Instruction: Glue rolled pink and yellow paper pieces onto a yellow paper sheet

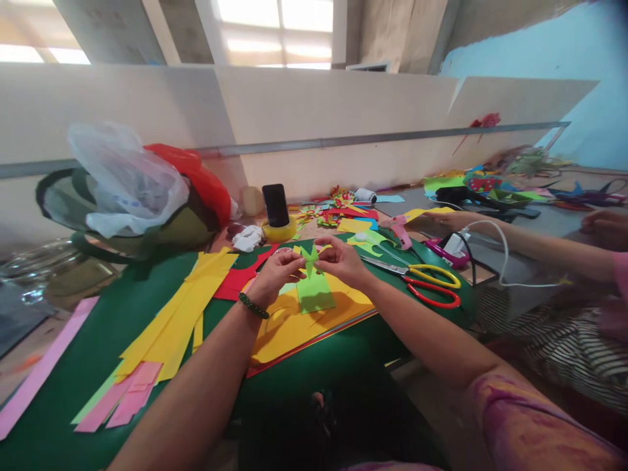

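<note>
My left hand (275, 273) and my right hand (341, 260) meet over the green table covering (59, 418), both pinching a small folded piece of green paper (310, 260). A beaded bracelet sits on my left wrist. Directly below the hands lies a flat green paper rectangle (314, 292) on top of a stack of yellow paper sheets (294, 324). Scissors with yellow and red handles (426, 282) rest just right of my right hand.
Yellow paper strips (176, 320) and pink strips (128, 398) lie at left. Plastic bags (128, 178) are heaped at back left. A phone (275, 204) stands in a yellow tape roll. Another person's arm (520, 239) reaches in at right, near a white cable and colourful paper crafts.
</note>
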Demonstrator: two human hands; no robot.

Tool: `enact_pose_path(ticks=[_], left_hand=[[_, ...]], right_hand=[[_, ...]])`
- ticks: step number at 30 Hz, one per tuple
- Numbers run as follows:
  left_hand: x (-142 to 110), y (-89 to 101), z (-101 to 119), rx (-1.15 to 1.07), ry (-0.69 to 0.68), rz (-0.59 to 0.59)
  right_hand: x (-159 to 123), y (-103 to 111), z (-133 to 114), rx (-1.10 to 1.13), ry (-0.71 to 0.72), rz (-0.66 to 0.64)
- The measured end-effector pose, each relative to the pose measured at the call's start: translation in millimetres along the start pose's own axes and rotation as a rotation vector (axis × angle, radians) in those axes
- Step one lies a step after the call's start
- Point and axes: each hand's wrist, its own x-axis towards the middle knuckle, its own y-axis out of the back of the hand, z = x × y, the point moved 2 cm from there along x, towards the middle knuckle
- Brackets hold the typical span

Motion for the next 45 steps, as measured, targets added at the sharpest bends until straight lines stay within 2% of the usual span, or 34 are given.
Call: enact_pose_path(ticks=[8, 16, 20, 25, 28, 33, 36, 41, 45], left_hand=[[-0.6, 1.1, 1.2, 0.012, 0.005, -0.021], [0.2, 0.6, 0.3, 0.079, -0.055, -0.036], [1.5, 2.6, 0.2, 0.128, -0.133, -0.042], [1.8, 1.2, -0.5, 0.254, -0.188, -0.186], [1.3, -1.0, -1.9, 0.281, -0.18, -0.247], [2.1, -1.5, -7.1, 0.221, -0.125, -0.253], [3.9, -1.3, -11.0, 0.186, -0.098, -0.258], [2.8, -3.9, -9.1, 0.209, -0.129, -0.277], [0.4, -4.5, -5.4, 0.195, -0.111, -0.246]], right_hand=[[-1.2, -1.2, -1.5, 0.012, 0.003, 0.001], [-3.3, -2.6, -0.6, -0.037, 0.014, -0.015], [-3.6, -2.4, -1.0, -0.059, 0.015, -0.036], [-1.7, 1.0, -3.4, -0.128, 0.08, 0.034], [-0.7, 1.4, -2.2, -0.094, 0.064, 0.022], [-0.5, 1.0, 1.8, -0.031, 0.033, 0.063], [-0.7, -0.4, 2.5, -0.068, 0.034, 0.069], [-0.1, -2.2, 1.0, -0.152, 0.049, 0.047], [0.2, -3.0, 1.8, -0.154, 0.027, 0.048]])
